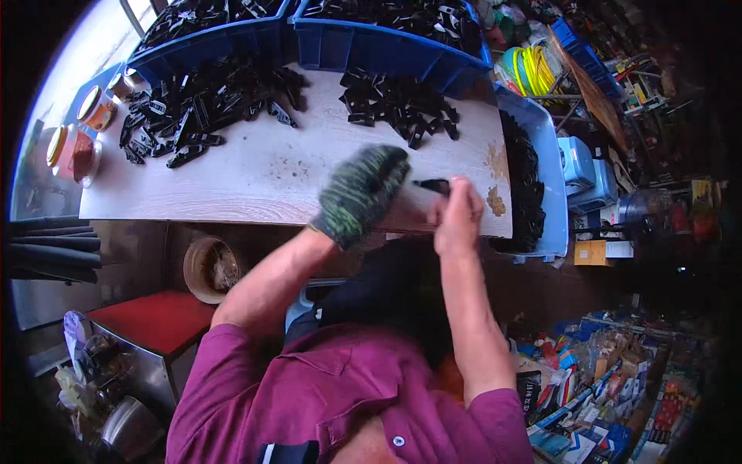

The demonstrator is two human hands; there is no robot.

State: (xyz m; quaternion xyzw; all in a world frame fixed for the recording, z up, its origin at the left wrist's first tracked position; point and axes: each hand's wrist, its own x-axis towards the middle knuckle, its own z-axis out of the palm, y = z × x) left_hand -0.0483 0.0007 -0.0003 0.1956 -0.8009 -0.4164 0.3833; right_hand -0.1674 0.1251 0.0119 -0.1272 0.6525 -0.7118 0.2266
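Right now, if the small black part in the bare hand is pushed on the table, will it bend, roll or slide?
The small black part probably stays stiff: it juts straight from the right hand. It likely slides rather than rolls, since similar pieces in the pile lie flat and angular. It seems light, pinched by fingertips only.

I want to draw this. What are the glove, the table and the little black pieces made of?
Glove: knitted fabric, speckled green and black.
Table: looks like pale wood, with faint grain.
Black pieces: probably plastic, slightly shiny and all one shape; too small to be sure.
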